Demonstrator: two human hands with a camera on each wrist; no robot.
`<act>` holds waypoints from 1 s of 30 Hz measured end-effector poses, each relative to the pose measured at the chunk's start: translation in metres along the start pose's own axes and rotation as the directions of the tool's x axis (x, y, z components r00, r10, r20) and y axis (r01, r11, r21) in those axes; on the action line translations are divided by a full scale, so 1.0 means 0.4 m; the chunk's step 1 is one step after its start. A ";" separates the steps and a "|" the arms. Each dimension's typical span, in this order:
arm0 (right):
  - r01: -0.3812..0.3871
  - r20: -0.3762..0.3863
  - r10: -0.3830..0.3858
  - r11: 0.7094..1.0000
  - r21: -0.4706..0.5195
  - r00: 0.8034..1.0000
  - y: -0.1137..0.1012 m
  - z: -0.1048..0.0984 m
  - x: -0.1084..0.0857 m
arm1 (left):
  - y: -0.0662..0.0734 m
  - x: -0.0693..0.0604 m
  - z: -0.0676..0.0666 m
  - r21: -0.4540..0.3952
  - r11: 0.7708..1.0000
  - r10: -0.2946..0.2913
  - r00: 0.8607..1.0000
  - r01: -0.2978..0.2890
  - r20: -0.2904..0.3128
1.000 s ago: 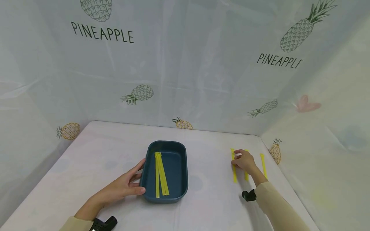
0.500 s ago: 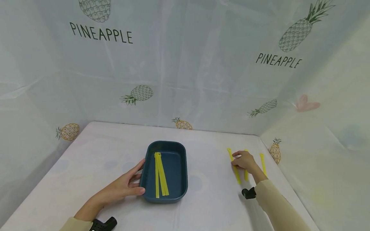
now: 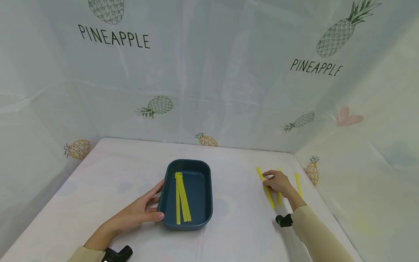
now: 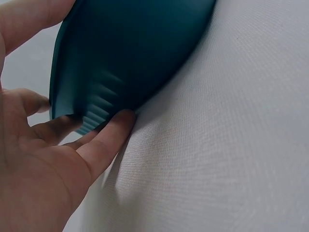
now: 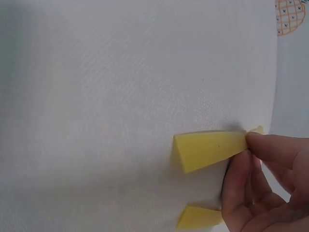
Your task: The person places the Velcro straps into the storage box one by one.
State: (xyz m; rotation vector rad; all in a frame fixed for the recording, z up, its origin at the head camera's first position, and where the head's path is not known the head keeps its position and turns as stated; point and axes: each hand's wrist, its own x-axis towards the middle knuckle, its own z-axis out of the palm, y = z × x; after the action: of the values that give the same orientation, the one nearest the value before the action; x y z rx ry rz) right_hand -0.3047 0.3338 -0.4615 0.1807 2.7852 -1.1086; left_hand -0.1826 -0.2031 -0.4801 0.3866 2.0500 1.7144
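Right grip (image 3: 276, 182): pinched a yellow strip (image 3: 269, 196) between thumb and fingertips.
Yellow strip: ran slantwise, both ends jutting past that grip.
Middle strip (image 3: 279, 198): lay partly hidden by the right grip.
Outer strip (image 3: 298, 185): lay right of it.
Blue tray (image 3: 201, 198): stood well to its left, holding tray strips (image 3: 182, 198).
Left grip (image 3: 139, 211): touched the tray's side, fingers outstretched.

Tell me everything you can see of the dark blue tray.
The dark blue tray is a rounded rectangle with raised walls, a thin rim and a smooth, plastic-looking surface. It sits upright on the pale tabletop, its longer sides running away from the person. Inside, left of its middle, lie yellow strips, together at the far end and spread at the near one. The left hand touches its left side.
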 end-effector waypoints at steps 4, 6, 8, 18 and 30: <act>0.008 0.007 -0.008 1.000 -0.010 1.000 -0.004 -0.001 -0.002 | -0.001 0.000 0.001 -0.003 1.000 -0.011 1.000 0.011 0.000; 0.016 0.011 -0.016 1.000 -0.015 1.000 -0.006 -0.003 -0.006 | 0.000 0.000 0.002 -0.004 1.000 -0.015 1.000 0.015 0.001; 0.017 0.008 -0.017 1.000 -0.014 1.000 -0.007 -0.004 -0.008 | 0.002 0.000 0.002 -0.005 1.000 -0.010 1.000 0.010 0.004; 0.056 0.014 -0.055 0.998 -0.007 0.998 -0.005 -0.005 -0.008 | 0.013 -0.006 0.003 -0.009 1.000 0.006 1.000 -0.005 0.012; 0.094 0.114 -0.125 0.965 0.247 0.986 -0.093 0.013 -0.043 | 0.001 -0.007 -0.002 -0.032 0.999 0.031 0.999 -0.030 0.034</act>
State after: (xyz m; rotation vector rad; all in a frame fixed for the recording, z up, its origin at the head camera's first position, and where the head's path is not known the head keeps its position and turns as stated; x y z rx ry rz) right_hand -0.2936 0.3024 -0.4373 -0.0214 2.5695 -1.4303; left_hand -0.1807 -0.2051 -0.4791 0.4370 2.0001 1.7435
